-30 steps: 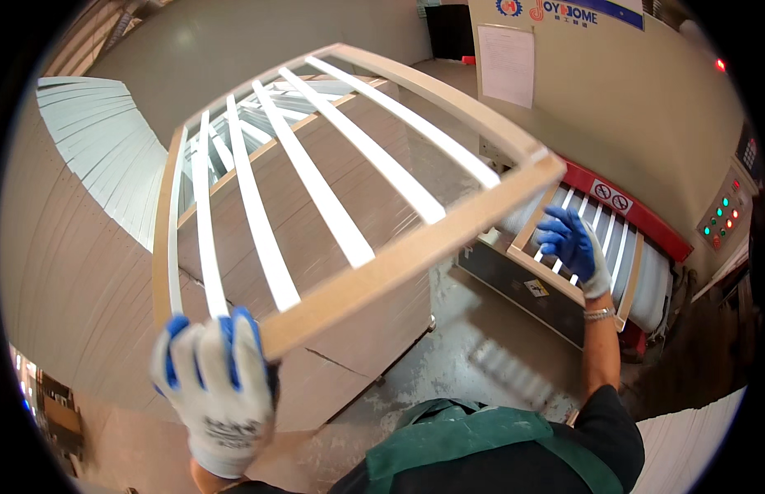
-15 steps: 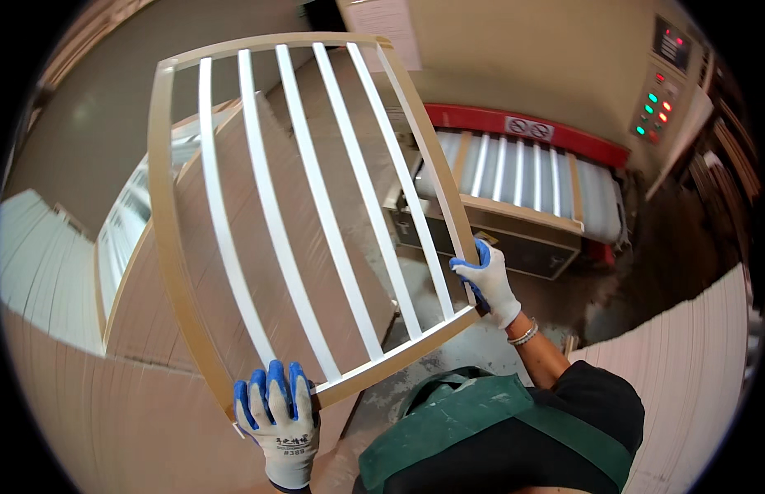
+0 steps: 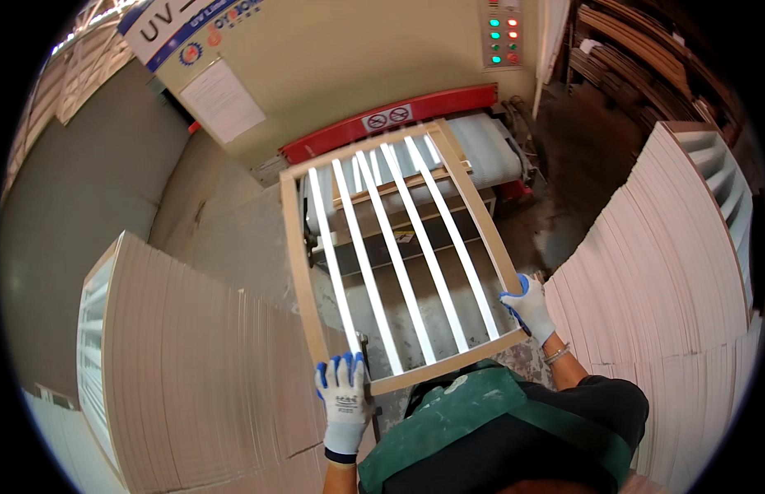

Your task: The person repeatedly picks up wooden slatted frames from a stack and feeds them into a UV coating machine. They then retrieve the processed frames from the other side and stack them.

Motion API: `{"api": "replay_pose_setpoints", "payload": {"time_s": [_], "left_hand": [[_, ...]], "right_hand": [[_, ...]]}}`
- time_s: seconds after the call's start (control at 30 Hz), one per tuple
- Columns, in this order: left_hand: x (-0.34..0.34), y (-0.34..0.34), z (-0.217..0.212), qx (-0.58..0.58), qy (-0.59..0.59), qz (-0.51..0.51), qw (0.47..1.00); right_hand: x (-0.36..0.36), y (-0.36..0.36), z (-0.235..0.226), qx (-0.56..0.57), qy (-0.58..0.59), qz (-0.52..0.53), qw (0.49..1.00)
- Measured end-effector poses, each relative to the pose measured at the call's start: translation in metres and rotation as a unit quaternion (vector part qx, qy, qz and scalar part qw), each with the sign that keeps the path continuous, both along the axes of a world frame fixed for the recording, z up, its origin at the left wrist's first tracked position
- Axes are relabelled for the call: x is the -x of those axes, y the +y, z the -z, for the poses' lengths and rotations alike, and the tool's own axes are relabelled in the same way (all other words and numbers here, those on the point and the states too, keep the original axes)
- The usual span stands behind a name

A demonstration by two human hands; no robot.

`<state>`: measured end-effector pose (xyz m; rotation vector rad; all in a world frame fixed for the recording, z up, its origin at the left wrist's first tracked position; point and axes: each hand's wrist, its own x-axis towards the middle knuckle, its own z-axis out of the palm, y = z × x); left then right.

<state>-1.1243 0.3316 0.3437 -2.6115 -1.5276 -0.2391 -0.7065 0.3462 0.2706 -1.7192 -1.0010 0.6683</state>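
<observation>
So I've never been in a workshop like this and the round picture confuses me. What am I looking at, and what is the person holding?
A wide-angle camera on the person's head looks down, which bends straight edges. The left hand and the right hand, both in white and blue gloves, grip the near corners of a slatted wooden frame with white slats. Its far end points at a beige machine with a red guard and a conveyor belt. Tall stacks of similar panels stand at the left and the right.

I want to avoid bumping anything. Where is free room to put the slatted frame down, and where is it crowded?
Bare concrete floor lies left of the slatted frame, between the grey wall and the left stack of frames. It is crowded near the body: the left hand is beside that stack, and the right hand is close to the right stack.
</observation>
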Motion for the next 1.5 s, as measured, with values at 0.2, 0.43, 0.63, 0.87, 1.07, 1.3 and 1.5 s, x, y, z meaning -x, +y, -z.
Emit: {"api": "replay_pose_setpoints", "payload": {"time_s": [0.2,0.43,0.63,0.87,1.07,1.3,1.5], "left_hand": [[-0.016,0.011,0.046,0.075,0.016,0.069,0.995],[-0.035,0.019,0.063,0.096,0.016,0.099,0.990],[-0.056,0.028,0.069,0.092,0.030,0.099,0.990],[-0.068,0.060,0.074,0.095,0.033,0.079,0.992],[-0.078,0.084,0.073,0.096,0.015,0.069,0.993],[-0.084,0.109,0.080,0.100,0.027,0.050,0.993],[-0.072,0.108,0.060,0.073,0.006,0.007,0.997]], "right_hand": [[-0.023,-0.043,0.032,0.117,0.011,0.114,0.986],[-0.049,-0.048,0.052,0.095,-0.070,0.068,0.991],[-0.060,-0.035,0.038,0.134,-0.107,0.080,0.982],[-0.070,0.002,0.041,0.156,-0.097,0.054,0.981],[-0.074,0.031,0.052,0.139,-0.256,0.018,0.956],[-0.085,0.071,0.038,0.263,-0.305,-0.058,0.913],[-0.091,0.102,0.039,0.262,-0.321,-0.048,0.909]]}}
